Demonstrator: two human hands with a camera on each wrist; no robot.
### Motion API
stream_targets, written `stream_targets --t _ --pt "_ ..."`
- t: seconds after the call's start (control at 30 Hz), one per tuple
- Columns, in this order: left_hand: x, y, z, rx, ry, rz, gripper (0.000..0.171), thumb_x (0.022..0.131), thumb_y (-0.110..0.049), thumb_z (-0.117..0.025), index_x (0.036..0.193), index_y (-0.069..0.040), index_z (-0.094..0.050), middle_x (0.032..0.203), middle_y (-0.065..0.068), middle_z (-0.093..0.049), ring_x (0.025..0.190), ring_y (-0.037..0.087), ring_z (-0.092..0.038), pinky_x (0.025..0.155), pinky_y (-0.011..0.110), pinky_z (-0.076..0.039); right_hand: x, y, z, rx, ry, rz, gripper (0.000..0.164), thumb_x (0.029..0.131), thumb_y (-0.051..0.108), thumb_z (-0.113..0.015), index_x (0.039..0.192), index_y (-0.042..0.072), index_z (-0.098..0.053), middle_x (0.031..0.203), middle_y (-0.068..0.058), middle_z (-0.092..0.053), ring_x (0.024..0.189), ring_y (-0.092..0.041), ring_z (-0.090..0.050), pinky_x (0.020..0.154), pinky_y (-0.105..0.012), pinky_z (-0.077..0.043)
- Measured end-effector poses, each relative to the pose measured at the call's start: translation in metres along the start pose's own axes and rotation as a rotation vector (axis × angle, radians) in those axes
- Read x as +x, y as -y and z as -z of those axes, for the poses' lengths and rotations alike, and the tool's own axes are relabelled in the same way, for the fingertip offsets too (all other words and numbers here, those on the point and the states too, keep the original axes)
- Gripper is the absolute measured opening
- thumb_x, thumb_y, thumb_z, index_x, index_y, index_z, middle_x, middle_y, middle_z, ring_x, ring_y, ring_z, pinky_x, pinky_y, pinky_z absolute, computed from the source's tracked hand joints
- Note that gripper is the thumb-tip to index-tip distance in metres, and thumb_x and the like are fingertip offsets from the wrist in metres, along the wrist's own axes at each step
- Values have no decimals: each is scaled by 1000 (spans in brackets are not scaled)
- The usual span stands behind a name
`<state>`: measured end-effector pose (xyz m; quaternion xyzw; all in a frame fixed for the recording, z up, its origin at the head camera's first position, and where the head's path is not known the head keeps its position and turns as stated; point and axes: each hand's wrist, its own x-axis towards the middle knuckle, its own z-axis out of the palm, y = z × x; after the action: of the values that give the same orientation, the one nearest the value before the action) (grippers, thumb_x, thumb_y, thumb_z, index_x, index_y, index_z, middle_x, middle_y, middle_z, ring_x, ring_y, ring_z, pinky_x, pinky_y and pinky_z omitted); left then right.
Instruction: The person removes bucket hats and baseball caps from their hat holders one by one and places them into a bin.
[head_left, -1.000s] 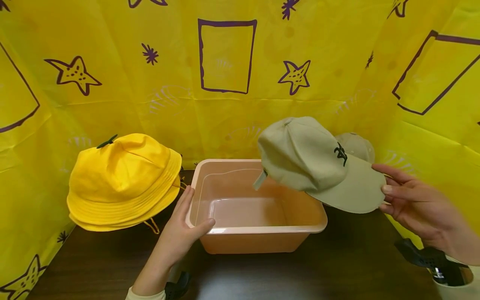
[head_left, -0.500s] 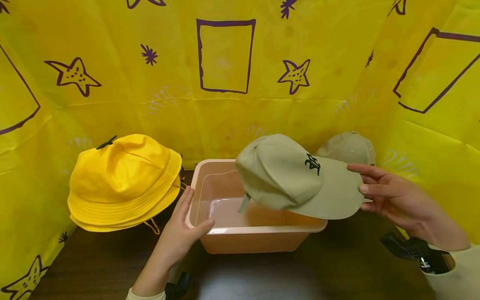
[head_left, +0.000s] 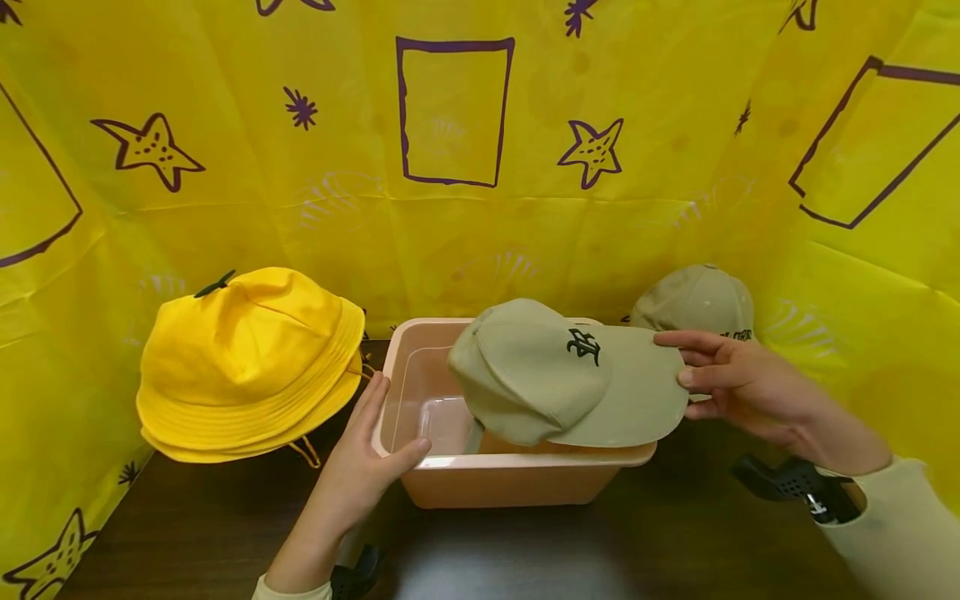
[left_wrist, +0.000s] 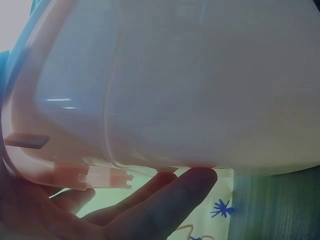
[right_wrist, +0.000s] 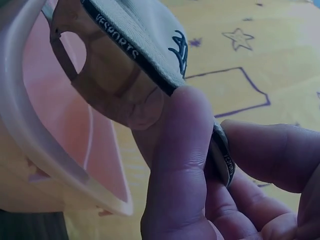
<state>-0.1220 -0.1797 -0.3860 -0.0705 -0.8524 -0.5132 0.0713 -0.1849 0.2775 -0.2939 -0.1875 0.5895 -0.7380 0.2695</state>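
My right hand (head_left: pixel 742 387) pinches the brim of a beige baseball cap (head_left: pixel 536 371), thumb on one face and fingers on the other. The cap, with dark embroidery on its front, hangs over the pink plastic basin (head_left: pixel 495 485), its crown dipping inside the rim. In the right wrist view the cap's open underside, back strap and lettered inner tape show. At the basin's front-left corner rests my left hand (head_left: pixel 367 467), thumb over the front rim and straight fingers along the left side. In the left wrist view, its fingers (left_wrist: pixel 170 200) touch the basin's wall (left_wrist: pixel 175 100).
Stacked yellow bucket hats (head_left: pixel 247 367) with a green sprout on top stand left of the basin. A second beige cap (head_left: pixel 697 300) lies at the back right, partly behind my right hand. A yellow patterned cloth (head_left: pixel 450 233) surrounds the dark table (head_left: pixel 480 550).
My right hand has carried the beige cap left and down, from above the basin's right side into its opening. More of the cap behind now shows. The left hand and basin stay put.
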Motion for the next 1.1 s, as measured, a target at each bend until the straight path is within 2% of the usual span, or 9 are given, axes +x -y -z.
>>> stream_targets --t 0.13,0.4,0.5,0.73,0.93,1.1 --pt "0 0 1 3 -3 -1 100 84 -41 -80 160 -14 -21 165 -3 -10 148 31 -12 111 65 -15 9 -3 -4 -32 3 -23 45 103 -6 -45 141 15 -57 111 -4 -63 89 -21 -67 76 -38 -57" --pt "0 -2 1 -3 4 -1 100 85 -39 -80 160 -13 -20 165 -2 -9 148 31 -11 111 64 -14 27 -6 -13 -70 -52 -92 45 99 -6 -54 139 14 -52 121 -7 -62 91 -21 -66 76 -38 -57" --pt "0 -2 1 -1 5 2 100 85 -39 -80 160 -13 -20 165 -2 -9 148 31 -11 111 64 -15 33 -6 -14 -99 -85 -123 48 98 -4 -56 142 10 -45 125 -8 -61 94 -22 -66 76 -37 -57" --pt "0 -1 1 12 2 -3 100 84 -40 -79 161 -15 -19 165 -2 -9 148 32 -12 111 64 -16 51 -4 -20 -174 -140 -187 67 97 -2 -59 154 0 -24 131 -11 -56 96 -25 -65 76 -38 -57" --pt "0 1 0 14 -5 -7 101 84 -41 -80 160 -13 -20 165 -1 -10 148 30 -11 111 63 -16 68 -5 -25 -224 -162 -229 65 96 -3 -60 153 -1 -28 125 -17 -53 92 -27 -64 71 -38 -58" --pt "0 1 0 -7 -4 -2 102 83 -42 -80 160 -13 -20 165 -2 -10 148 30 -11 112 63 -16 80 -7 -31 -273 -144 -248 63 96 -3 -59 152 -1 -30 128 -20 -53 97 -30 -65 74 -41 -57"
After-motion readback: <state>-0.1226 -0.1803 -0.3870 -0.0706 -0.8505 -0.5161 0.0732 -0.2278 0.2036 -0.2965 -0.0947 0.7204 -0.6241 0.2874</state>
